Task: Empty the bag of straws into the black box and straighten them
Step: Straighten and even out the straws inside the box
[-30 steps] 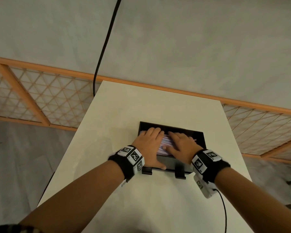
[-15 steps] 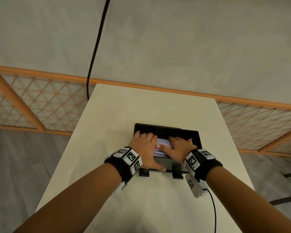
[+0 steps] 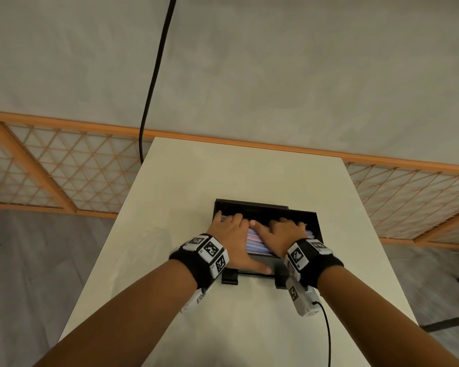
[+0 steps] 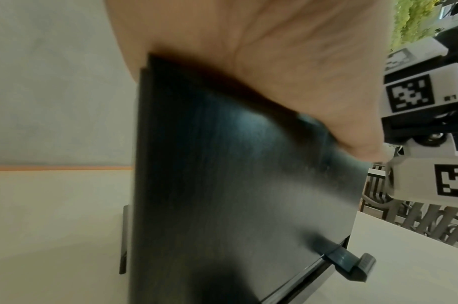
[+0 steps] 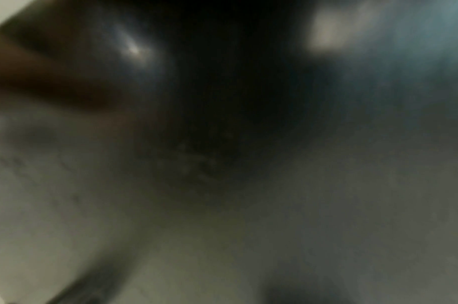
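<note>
Both hands flat, fingers spread: left hand (image 3: 229,239) and right hand (image 3: 282,234) press on the straws (image 3: 257,242) inside the black box (image 3: 313,221) on the counter (image 3: 223,181).

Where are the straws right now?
In the head view, the straws lie inside the black box mid-table, showing between the left hand and right hand pressed on them.

Straws (image 3: 257,241) in box (image 3: 265,209) on table (image 3: 249,170)
</note>
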Available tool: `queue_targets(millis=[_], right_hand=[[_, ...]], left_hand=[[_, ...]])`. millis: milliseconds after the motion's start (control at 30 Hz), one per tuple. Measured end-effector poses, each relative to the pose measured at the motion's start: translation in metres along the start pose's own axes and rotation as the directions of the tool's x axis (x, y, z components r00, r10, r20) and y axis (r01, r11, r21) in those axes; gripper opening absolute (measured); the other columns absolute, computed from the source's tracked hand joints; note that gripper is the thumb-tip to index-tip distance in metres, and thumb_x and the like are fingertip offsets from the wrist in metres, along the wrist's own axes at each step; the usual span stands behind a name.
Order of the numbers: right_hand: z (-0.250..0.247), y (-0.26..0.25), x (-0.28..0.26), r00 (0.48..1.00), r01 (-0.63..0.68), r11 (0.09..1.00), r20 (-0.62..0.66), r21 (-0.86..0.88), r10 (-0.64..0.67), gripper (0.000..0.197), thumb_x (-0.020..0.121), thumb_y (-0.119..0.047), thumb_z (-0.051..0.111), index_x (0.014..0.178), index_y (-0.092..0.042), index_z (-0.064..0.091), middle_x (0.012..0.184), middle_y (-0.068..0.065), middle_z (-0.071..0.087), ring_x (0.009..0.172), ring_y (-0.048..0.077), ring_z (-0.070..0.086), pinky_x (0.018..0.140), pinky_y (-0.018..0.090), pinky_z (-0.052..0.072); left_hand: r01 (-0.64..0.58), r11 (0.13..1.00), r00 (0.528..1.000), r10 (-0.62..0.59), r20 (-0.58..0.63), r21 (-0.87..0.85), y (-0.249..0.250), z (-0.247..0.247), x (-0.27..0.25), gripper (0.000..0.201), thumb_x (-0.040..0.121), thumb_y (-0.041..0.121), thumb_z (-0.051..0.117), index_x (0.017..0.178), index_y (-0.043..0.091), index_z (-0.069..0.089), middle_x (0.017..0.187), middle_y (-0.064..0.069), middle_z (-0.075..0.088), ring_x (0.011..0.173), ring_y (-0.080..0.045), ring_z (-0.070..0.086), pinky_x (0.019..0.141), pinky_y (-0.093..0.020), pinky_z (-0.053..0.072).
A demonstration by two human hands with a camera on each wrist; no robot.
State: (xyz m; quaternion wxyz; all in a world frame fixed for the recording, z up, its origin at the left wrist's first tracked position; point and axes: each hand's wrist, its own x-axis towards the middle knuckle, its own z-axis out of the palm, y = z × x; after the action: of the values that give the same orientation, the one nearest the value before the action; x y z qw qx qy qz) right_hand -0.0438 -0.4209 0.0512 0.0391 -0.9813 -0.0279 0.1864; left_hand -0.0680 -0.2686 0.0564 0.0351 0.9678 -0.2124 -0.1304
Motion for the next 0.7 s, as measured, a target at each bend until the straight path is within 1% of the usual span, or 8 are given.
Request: queue_targets(millis=[100, 200, 267, 367, 467, 533, 633, 700], right_hand=[[0.001, 0.000, -0.001, 0.998, 0.027, 0.999, -0.049, 0.020, -0.026, 0.074, 0.086, -0.068, 0.018, 0.114, -0.012, 0.059, 0.118, 0.012, 0.062, 0.112, 0.028, 0.054, 0.103, 0.048, 0.027], [0.000, 0.000, 0.000, 0.998, 0.021, 1.000, -0.052, -0.008, -0.022, 0.075, 0.086, -0.069, 0.019, 0.108, -0.011, 0.062, 0.115, 0.012, 0.063, 0.110, 0.028, 0.055, 0.101, 0.047, 0.029], [0.000, -0.001, 0.000, 1.000, 0.005, 0.999, -0.016, -0.047, -0.006, 0.079, 0.085, -0.070, 0.016, 0.111, -0.012, 0.063, 0.119, 0.012, 0.060, 0.113, 0.028, 0.052, 0.101, 0.047, 0.028], [-0.003, -0.002, -0.001, 0.999, -0.025, 0.994, 0.033, -0.108, 0.029, 0.085, 0.084, -0.071, 0.009, 0.121, -0.014, 0.060, 0.130, 0.012, 0.053, 0.122, 0.029, 0.045, 0.104, 0.051, 0.023], [-0.004, -0.005, -0.003, 0.997, -0.049, 0.988, 0.048, -0.144, 0.056, 0.087, 0.082, -0.072, 0.006, 0.127, -0.016, 0.056, 0.138, 0.013, 0.047, 0.130, 0.032, 0.034, 0.107, 0.054, 0.019], [-0.004, -0.005, -0.004, 0.997, -0.048, 0.990, 0.054, -0.130, 0.056, 0.087, 0.082, -0.073, 0.007, 0.126, -0.017, 0.057, 0.140, 0.015, 0.045, 0.131, 0.033, 0.031, 0.109, 0.055, 0.016], [-0.002, -0.005, -0.003, 0.996, -0.030, 0.996, 0.076, -0.083, 0.036, 0.087, 0.083, -0.072, 0.008, 0.123, -0.015, 0.060, 0.137, 0.017, 0.049, 0.129, 0.032, 0.038, 0.110, 0.054, 0.017], [-0.002, -0.004, -0.001, 0.996, -0.011, 0.998, 0.083, -0.062, 0.016, 0.088, 0.084, -0.072, 0.007, 0.119, -0.012, 0.061, 0.130, 0.015, 0.057, 0.124, 0.029, 0.047, 0.109, 0.053, 0.019]], left_hand=[[0.041, 0.998, 0.998, -0.039, 0.050, -0.044, 0.002, -0.006, 0.002, 0.105, 0.053, 0.091, 0.047, 0.124, 0.014, 0.040, 0.120, -0.004, 0.053, 0.108, -0.023, 0.050, 0.101, -0.042, 0.033], [0.099, 0.991, 0.988, -0.088, 0.125, -0.090, 0.004, -0.014, 0.008, 0.102, 0.051, 0.091, 0.048, 0.118, 0.015, 0.040, 0.115, -0.003, 0.055, 0.105, -0.025, 0.051, 0.097, -0.041, 0.034], [0.105, 0.992, 0.982, -0.092, 0.167, -0.069, 0.003, -0.017, 0.013, 0.106, 0.050, 0.093, 0.048, 0.122, 0.015, 0.040, 0.119, -0.003, 0.054, 0.109, -0.025, 0.049, 0.097, -0.040, 0.033], [0.096, 0.995, 0.969, -0.087, 0.230, -0.027, 0.001, -0.019, 0.018, 0.114, 0.047, 0.095, 0.045, 0.132, 0.019, 0.039, 0.129, -0.004, 0.050, 0.117, -0.026, 0.044, 0.101, -0.041, 0.031], [0.079, 0.997, 0.952, -0.071, 0.297, -0.013, 0.003, -0.024, 0.019, 0.108, 0.051, 0.092, 0.047, 0.138, 0.028, 0.034, 0.137, -0.009, 0.043, 0.125, -0.028, 0.037, 0.108, -0.047, 0.027], [0.083, 0.996, 0.942, -0.072, 0.328, -0.018, 0.004, -0.026, 0.018, 0.106, 0.053, 0.091, 0.047, 0.140, 0.031, 0.031, 0.139, -0.009, 0.038, 0.127, -0.029, 0.037, 0.110, -0.050, 0.025], [0.098, 0.994, 0.925, -0.077, 0.371, -0.038, 0.004, -0.027, 0.017, 0.106, 0.052, 0.091, 0.048, 0.137, 0.028, 0.035, 0.132, -0.006, 0.041, 0.118, -0.027, 0.044, 0.106, -0.047, 0.031], [0.091, 0.995, 0.925, -0.071, 0.374, -0.038, 0.005, -0.030, 0.017, 0.105, 0.051, 0.091, 0.050, 0.133, 0.026, 0.040, 0.127, -0.004, 0.047, 0.113, -0.025, 0.048, 0.104, -0.045, 0.034]])
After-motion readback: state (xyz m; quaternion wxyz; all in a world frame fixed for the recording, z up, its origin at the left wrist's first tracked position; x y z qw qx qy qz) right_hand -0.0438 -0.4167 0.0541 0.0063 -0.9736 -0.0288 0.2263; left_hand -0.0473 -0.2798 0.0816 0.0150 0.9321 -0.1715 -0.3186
